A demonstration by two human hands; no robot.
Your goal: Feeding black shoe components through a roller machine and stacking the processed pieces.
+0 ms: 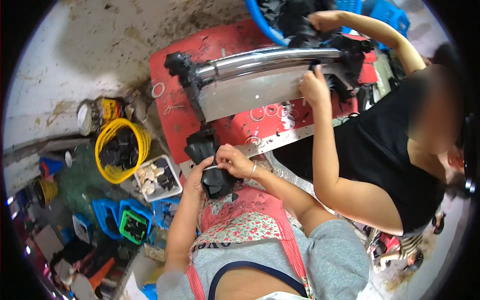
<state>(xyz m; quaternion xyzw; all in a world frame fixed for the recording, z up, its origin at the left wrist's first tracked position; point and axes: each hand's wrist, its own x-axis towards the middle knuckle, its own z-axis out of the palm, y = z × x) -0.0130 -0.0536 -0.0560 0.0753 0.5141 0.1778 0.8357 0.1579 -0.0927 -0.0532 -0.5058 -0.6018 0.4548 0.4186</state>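
Observation:
Close in front of my body, both hands are closed on a bundle of thin black sheet pieces [216, 184]. A narrow white band [212, 167] runs around the bundle's middle. My left hand [197, 175] grips the bundle's left side, thumb near the band. From the right, my right hand [235, 161] pinches at the band with bent fingers; its fingertips are partly hidden. Above the band the pieces fan out toward the red tabletop [177, 132]. Several loose white rings [257, 114] lie on that tabletop beyond my hands.
A machine with a shiny metal roller [270, 64] and a sloping plate [245, 97] stands ahead. At right a co-worker's hand [315, 87] is at the roller; the other reaches a blue basket [265, 25]. A yellow basket [105, 172] and white tray [175, 190] stand left.

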